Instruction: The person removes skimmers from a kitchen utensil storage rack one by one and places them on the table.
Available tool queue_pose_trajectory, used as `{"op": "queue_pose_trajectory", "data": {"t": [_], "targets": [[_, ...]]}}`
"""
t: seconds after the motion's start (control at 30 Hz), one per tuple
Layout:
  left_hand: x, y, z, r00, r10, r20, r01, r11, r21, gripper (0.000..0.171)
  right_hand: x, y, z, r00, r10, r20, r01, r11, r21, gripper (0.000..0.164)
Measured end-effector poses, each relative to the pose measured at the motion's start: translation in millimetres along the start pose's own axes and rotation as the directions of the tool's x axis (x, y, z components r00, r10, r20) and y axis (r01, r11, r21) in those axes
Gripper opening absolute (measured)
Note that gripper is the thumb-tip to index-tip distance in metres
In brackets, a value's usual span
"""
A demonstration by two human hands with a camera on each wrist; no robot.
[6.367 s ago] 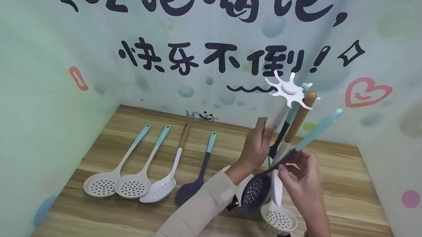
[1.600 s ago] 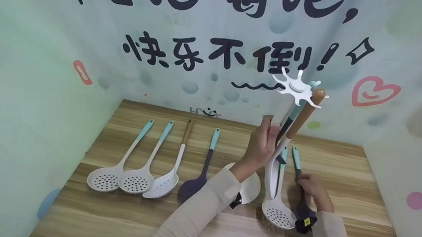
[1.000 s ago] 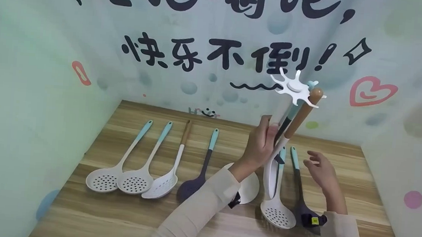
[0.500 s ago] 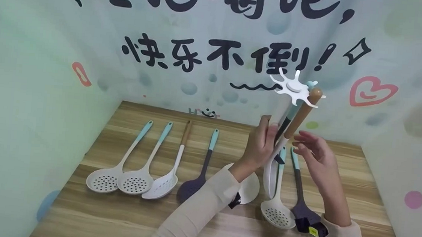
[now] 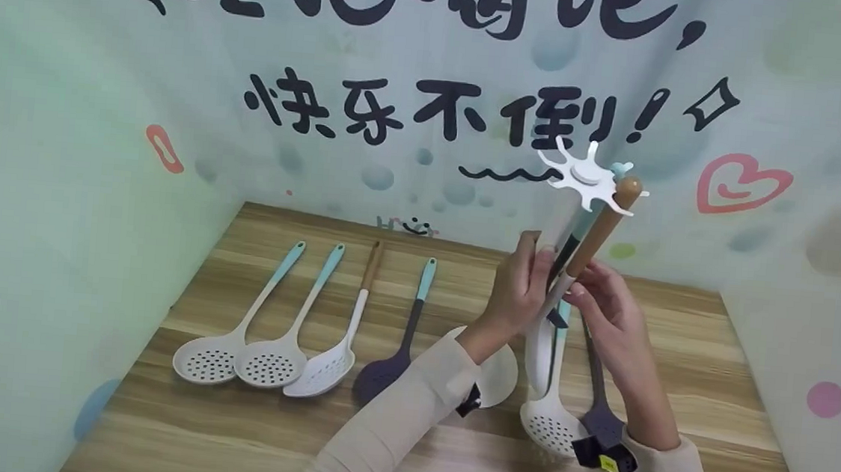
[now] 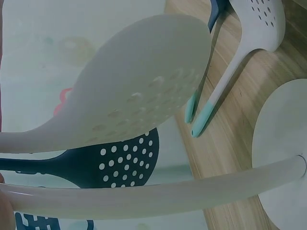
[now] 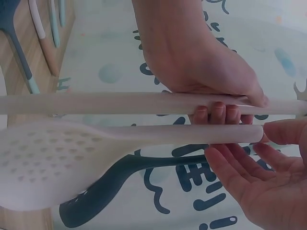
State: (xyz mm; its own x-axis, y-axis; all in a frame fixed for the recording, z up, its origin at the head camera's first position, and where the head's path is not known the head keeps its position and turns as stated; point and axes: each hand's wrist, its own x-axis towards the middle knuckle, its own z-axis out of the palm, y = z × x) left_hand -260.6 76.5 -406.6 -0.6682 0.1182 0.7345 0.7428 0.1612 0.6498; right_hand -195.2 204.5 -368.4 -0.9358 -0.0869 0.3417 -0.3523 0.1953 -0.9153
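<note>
My left hand (image 5: 518, 281) grips the pale pole (image 7: 96, 103) of a utensil stand, which has a white star-shaped hook top (image 5: 584, 175) and a round white base (image 5: 497, 373) on the table. A white slotted spoon (image 7: 43, 163) with a wooden handle (image 5: 605, 228) hangs head down beside the pole. My right hand (image 5: 614, 304) pinches it around the joint of handle and neck; part of the grip is hidden. Behind it hangs a dark slotted utensil (image 6: 127, 160) with a turquoise handle, mostly covered in the head view.
On the wooden table (image 5: 239, 439), two white skimmers (image 5: 205, 364), a white slotted turner (image 5: 321, 372) and a dark slotted utensil (image 5: 379, 379) lie to the left. Right of the stand lie another white skimmer (image 5: 554, 430) and a dark skimmer (image 5: 601, 423). A printed curtain (image 5: 364, 186) stands behind.
The dark skimmer came away from the stand and was laid on the table at right. My right hand released it, rose, and took hold of the wooden-handled slotted spoon. The left hand kept its grip.
</note>
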Motion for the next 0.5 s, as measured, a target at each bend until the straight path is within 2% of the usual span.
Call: {"op": "queue_pose_trajectory", "data": {"t": [0.23, 0.5], "targets": [[-0.5, 0.2, 0.1, 1.0, -0.01, 0.004, 0.01, 1.0, -0.005, 0.055, -1.3, -1.8, 1.2, 0.999, 0.034, -0.011, -0.035, 0.999, -0.024, 0.039], [-0.9, -0.6, 1.2, 1.0, -0.007, -0.009, 0.007, 1.0, -0.009, 0.054, -4.0, -4.9, 1.3, 1.0, 0.022, 0.004, -0.022, 0.999, -0.031, 0.036]]}}
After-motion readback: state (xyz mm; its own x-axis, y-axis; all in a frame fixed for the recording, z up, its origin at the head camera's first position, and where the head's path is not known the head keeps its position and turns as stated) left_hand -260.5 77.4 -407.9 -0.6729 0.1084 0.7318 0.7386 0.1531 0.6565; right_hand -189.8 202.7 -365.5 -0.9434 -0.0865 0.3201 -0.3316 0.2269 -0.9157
